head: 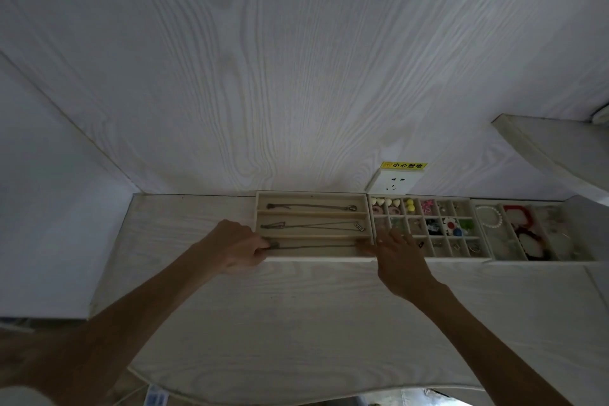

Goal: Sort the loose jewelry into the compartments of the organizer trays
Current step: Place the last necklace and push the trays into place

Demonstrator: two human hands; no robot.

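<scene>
I have both hands at the long-slot tray (311, 198), which sits at the desk's (296, 323) back edge. My left hand (235, 249) pinches one end of a chain necklace (316, 246) in the nearest slot. My right hand (400, 254) reaches toward the other end, but I cannot tell whether its fingers grip it. The risk I see: a stray tug could drag the chain over the low divider or nudge the tray against the small-compartment tray (425, 255). The chain's long axis runs parallel to the back edge, its ends pointing left and right.
</scene>
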